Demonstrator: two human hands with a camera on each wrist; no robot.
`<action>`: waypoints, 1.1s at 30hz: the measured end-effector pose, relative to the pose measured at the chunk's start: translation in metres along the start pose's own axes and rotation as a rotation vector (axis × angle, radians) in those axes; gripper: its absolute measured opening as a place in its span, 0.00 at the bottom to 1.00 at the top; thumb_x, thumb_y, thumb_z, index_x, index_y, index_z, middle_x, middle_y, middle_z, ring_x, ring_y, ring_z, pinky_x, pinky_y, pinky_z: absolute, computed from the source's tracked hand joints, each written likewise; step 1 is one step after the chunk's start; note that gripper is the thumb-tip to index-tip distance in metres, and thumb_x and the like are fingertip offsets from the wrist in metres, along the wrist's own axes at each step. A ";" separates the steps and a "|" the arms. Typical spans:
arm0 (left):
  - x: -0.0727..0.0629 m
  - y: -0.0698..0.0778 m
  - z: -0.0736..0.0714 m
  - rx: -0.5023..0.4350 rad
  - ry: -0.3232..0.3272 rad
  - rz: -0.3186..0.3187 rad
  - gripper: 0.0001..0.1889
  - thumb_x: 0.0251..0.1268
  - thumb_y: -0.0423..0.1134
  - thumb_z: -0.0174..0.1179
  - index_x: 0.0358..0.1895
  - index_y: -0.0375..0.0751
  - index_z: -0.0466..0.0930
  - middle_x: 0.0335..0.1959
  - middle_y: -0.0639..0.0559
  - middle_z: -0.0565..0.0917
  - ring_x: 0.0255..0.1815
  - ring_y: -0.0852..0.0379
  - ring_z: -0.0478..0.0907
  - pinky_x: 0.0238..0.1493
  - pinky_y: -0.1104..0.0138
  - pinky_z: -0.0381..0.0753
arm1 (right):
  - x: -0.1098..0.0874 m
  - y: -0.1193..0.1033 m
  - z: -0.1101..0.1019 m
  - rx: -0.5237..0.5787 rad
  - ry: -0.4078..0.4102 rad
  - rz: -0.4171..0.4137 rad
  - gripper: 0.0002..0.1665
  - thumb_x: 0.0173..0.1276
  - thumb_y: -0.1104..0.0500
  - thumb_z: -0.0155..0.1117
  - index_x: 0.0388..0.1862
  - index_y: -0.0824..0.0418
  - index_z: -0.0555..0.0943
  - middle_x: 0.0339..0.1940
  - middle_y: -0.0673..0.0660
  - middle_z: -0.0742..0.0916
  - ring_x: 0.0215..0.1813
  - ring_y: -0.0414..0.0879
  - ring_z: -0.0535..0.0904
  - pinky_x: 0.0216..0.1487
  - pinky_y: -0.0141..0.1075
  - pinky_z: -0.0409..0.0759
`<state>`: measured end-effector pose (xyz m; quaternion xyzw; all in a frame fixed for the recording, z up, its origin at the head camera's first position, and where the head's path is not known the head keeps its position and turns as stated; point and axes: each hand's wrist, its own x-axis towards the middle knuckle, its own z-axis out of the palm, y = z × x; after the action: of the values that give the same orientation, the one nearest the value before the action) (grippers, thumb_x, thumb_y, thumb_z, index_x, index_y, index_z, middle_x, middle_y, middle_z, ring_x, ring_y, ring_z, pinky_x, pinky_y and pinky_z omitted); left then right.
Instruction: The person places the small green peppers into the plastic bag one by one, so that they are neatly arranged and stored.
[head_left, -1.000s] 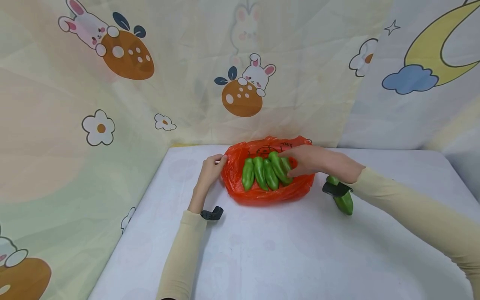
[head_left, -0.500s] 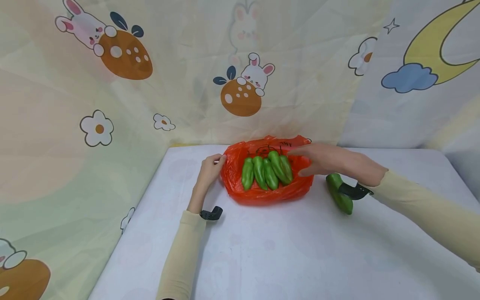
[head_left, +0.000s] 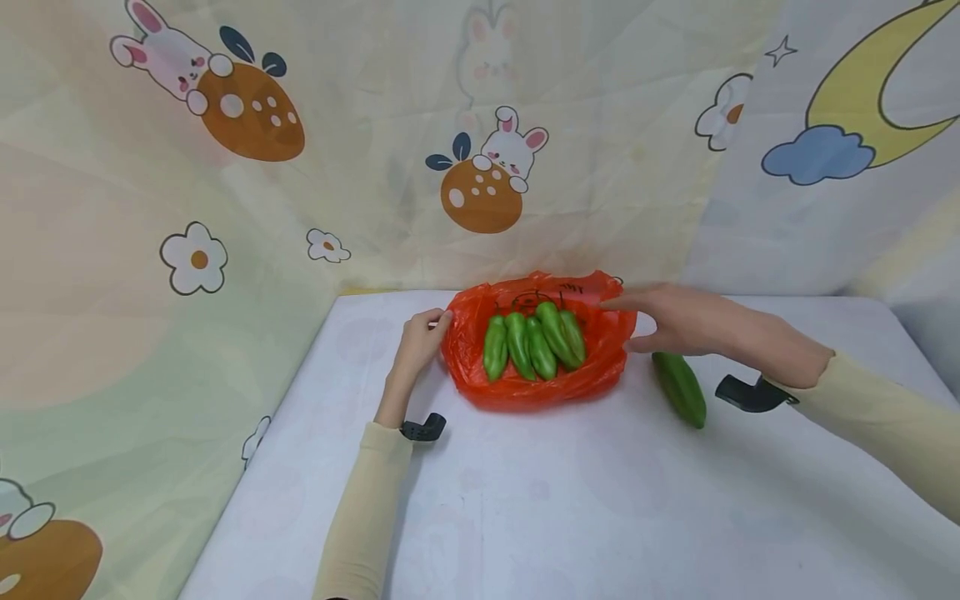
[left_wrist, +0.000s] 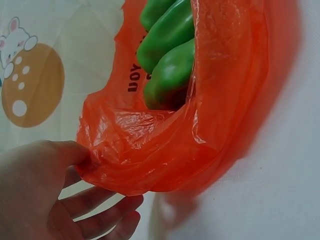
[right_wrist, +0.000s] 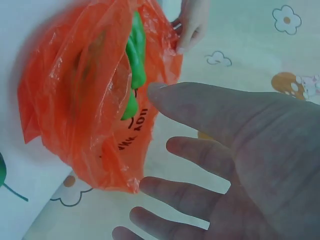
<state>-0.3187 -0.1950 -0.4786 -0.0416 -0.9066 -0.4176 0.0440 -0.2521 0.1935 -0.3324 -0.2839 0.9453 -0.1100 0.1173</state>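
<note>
A red plastic bag (head_left: 517,397) lies open at the back middle of the table, with several green peppers (head_left: 542,342) side by side inside it. My left hand (head_left: 418,340) pinches the bag's left edge between thumb and fingers; in the left wrist view the thumb overlaps the red film (left_wrist: 135,172). At the bag's right edge, my right hand (head_left: 686,321) holds nothing, its fingers spread and the thumb apart, as the right wrist view shows. One more green pepper (head_left: 681,392) rests on the table right of the bag, its upper end hidden beneath the right hand.
The white table (head_left: 525,508) reaches back to a hanging cloth (head_left: 600,183) printed with rabbits, flowers and a moon. Black wrist cameras sit on the left wrist (head_left: 424,427) and right wrist (head_left: 753,394). The cloth stands close behind the bag.
My right hand has let go of the peppers in the bag and moved right, to the bag's edge. More of the loose pepper shows now. The left hand stays where it was.
</note>
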 end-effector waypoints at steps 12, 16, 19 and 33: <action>0.000 0.001 0.002 -0.011 -0.017 -0.020 0.18 0.77 0.51 0.50 0.45 0.43 0.86 0.42 0.45 0.88 0.49 0.48 0.84 0.55 0.54 0.84 | -0.019 0.015 0.002 0.015 -0.023 0.069 0.37 0.63 0.48 0.73 0.70 0.56 0.75 0.64 0.63 0.82 0.64 0.63 0.77 0.55 0.59 0.82; 0.000 0.001 0.002 -0.007 -0.009 -0.028 0.18 0.77 0.51 0.50 0.44 0.43 0.86 0.42 0.46 0.88 0.48 0.49 0.84 0.54 0.55 0.84 | -0.025 0.022 0.007 0.043 -0.065 0.100 0.39 0.64 0.47 0.72 0.72 0.56 0.73 0.68 0.67 0.78 0.68 0.67 0.72 0.59 0.64 0.77; 0.000 0.001 0.002 -0.006 -0.013 -0.026 0.18 0.78 0.51 0.50 0.45 0.44 0.86 0.42 0.46 0.88 0.48 0.49 0.84 0.53 0.55 0.85 | -0.029 0.028 0.012 0.054 -0.109 0.131 0.42 0.62 0.45 0.72 0.73 0.55 0.72 0.70 0.70 0.75 0.69 0.70 0.70 0.57 0.66 0.77; -0.001 0.000 0.001 -0.011 -0.002 -0.013 0.17 0.78 0.50 0.50 0.44 0.43 0.85 0.41 0.46 0.88 0.46 0.50 0.85 0.50 0.57 0.85 | -0.035 0.060 0.045 0.117 -0.255 0.172 0.46 0.62 0.44 0.72 0.75 0.56 0.68 0.69 0.74 0.74 0.68 0.75 0.67 0.56 0.69 0.76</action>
<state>-0.3179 -0.1939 -0.4792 -0.0365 -0.9047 -0.4226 0.0403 -0.2415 0.2555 -0.3862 -0.2064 0.9354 -0.1178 0.2616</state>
